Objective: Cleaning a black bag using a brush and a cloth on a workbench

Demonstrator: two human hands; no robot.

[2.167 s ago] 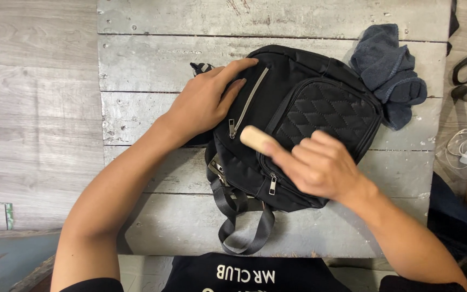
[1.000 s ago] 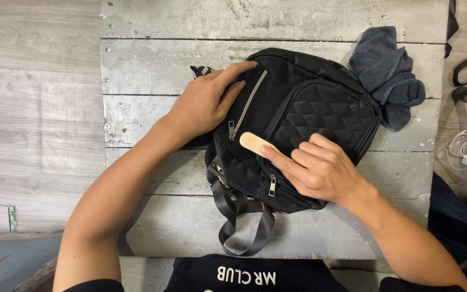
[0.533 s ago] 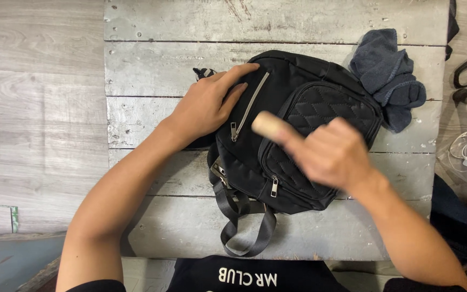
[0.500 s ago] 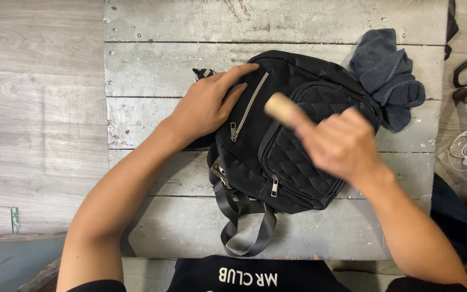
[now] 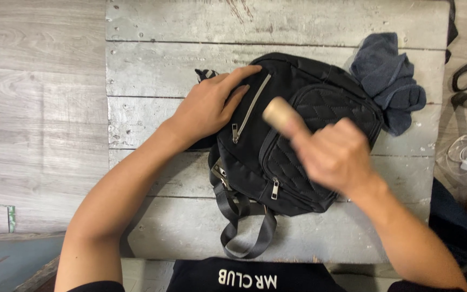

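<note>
My left hand lies flat, fingers spread, pinning the black backpack at its 9 o'clock edge, mid wooden table. My right hand is wrapped around a wooden-handled brush, over the quilted pocket; bristles hidden, hand blurred. Risk, my read: hard strokes toward 12 o'clock slide the bag into the grey towel, or catch the zipper pull.

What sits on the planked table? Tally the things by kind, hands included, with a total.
Black backpack: 1
Dark grey cloth: 1
Wooden-handled tool, in the right hand: 1
Hands, counting the left hand pressing on the backpack: 2
Total: 5
</note>
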